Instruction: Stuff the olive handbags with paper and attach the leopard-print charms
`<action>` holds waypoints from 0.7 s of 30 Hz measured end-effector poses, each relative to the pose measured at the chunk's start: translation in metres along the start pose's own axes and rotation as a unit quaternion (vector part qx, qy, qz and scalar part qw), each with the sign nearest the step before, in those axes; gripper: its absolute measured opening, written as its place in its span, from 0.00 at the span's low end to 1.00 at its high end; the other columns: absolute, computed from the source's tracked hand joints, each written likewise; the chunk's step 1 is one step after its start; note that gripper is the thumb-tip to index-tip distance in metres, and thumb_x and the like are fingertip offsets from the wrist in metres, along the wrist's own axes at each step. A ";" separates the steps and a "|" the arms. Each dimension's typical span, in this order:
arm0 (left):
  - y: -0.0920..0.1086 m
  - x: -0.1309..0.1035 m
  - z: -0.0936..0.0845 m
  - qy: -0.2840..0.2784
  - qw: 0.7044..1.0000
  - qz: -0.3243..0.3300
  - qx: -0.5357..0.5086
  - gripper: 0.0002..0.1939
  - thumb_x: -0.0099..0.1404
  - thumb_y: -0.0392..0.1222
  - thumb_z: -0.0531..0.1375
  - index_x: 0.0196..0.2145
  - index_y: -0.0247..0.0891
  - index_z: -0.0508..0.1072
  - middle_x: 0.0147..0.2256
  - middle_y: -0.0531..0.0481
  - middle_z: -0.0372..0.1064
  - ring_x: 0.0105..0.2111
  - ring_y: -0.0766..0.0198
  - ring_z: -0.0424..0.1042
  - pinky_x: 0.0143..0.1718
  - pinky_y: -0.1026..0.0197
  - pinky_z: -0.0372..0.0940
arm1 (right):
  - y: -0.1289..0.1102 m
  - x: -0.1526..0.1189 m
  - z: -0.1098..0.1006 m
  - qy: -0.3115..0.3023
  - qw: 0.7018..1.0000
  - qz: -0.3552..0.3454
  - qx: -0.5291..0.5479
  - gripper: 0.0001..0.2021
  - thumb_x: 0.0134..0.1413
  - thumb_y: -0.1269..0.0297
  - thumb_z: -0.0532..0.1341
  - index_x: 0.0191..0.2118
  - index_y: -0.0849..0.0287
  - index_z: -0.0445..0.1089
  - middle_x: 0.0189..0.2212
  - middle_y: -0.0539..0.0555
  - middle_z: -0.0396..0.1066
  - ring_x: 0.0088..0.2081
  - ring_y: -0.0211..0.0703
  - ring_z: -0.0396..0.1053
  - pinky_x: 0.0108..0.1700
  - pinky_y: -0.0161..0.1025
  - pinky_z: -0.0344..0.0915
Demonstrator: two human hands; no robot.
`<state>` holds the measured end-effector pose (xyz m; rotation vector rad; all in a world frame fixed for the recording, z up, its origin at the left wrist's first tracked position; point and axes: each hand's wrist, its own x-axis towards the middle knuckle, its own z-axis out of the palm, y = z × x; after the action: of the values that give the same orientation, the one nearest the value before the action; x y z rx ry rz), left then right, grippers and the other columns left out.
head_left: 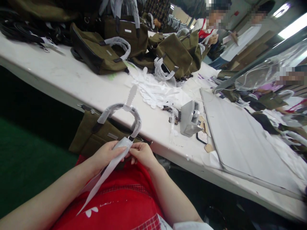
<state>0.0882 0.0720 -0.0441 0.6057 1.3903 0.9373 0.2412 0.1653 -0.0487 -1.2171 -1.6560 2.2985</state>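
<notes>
Strip (110, 166), one: pinched in left hand (107, 153), right hand (144, 155) closed on its upper end, just off the bench's (55, 70) near edge. Bag (83, 134), one: at that edge; could slip if the strip is tugged hard

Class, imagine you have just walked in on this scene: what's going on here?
A person in a red apron holds a pale strip with the left hand, while the right hand pinches near its upper end. That end is beside the foot of a wrapped handle on an olive bag at the edge of the table. On the table are more bags, a pile of white pieces and a grey device.
</notes>
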 end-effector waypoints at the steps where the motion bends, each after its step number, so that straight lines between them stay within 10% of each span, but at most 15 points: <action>1: -0.001 0.000 0.002 -0.010 1.000 -0.004 -0.007 0.31 0.53 0.67 0.63 0.33 0.32 0.70 0.22 0.49 0.69 0.21 0.66 0.64 0.23 0.66 0.56 | 0.001 0.001 0.002 0.012 1.000 0.006 -0.007 0.11 0.49 0.58 0.63 0.30 0.64 0.74 0.23 0.53 0.76 0.16 0.31 0.66 0.18 0.28 0.59; 10: 0.006 -0.013 -0.019 -0.056 0.990 0.018 0.127 0.32 0.57 0.64 0.63 0.47 0.34 0.71 0.39 0.42 0.77 0.35 0.54 0.75 0.35 0.59 0.67 | 0.008 -0.004 0.007 0.014 0.999 -0.031 0.009 0.07 0.46 0.65 0.64 0.32 0.63 0.72 0.22 0.49 0.73 0.21 0.34 0.68 0.24 0.30 0.66; 14: 0.011 -0.031 -0.037 -0.032 0.965 0.034 0.260 0.22 0.58 0.57 0.64 0.43 0.38 0.77 0.42 0.45 0.77 0.44 0.49 0.75 0.44 0.58 0.66 | 0.012 -0.010 0.014 -0.077 0.991 -0.021 0.108 0.21 0.41 0.54 0.71 0.39 0.64 0.72 0.28 0.53 0.76 0.27 0.37 0.73 0.32 0.33 0.69; 21: 0.012 -0.051 -0.028 0.064 0.927 0.036 0.368 0.21 0.66 0.56 0.53 0.46 0.39 0.75 0.42 0.42 0.77 0.44 0.47 0.75 0.48 0.53 0.65 | 0.017 0.002 0.038 -0.051 0.994 0.016 0.097 0.32 0.36 0.34 0.68 0.28 0.64 0.70 0.20 0.52 0.72 0.18 0.34 0.68 0.21 0.30 0.63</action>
<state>0.0620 0.0311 -0.0096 1.1772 1.8546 0.4871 0.2230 0.1301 -0.0592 -1.1128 -1.4088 2.5100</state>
